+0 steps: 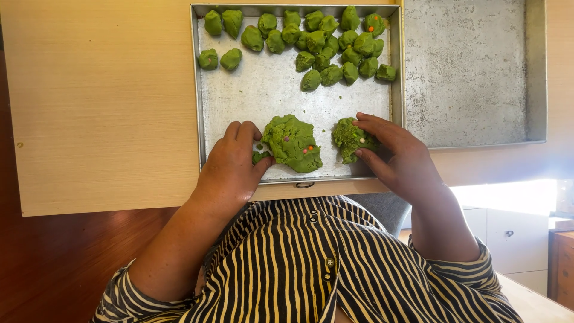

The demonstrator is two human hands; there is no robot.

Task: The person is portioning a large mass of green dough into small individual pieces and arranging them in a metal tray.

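Green dough, soft and lumpy, flecked with small orange and pink bits: one large mound (292, 143) near the front edge of a dull, scuffed metal tray (263, 96), roughly rounded with no clear long axis. Left hand (232, 167), palm down with fingers curled, pinches a small piece of dough (259, 157) at the mound's left side. Right hand (397, 157), fingers spread and bent, grips a smaller crumbly clump (353, 139) just right of the mound, its long axis running toward the tray's far edge. Many small rolled dough balls (323, 42) cluster along the far part of the tray. Second, bare metal tray (472, 72) adjoins on the right. Both sit on a pale wood-grain tabletop (101, 101). Striped sleeves cover the forearms.
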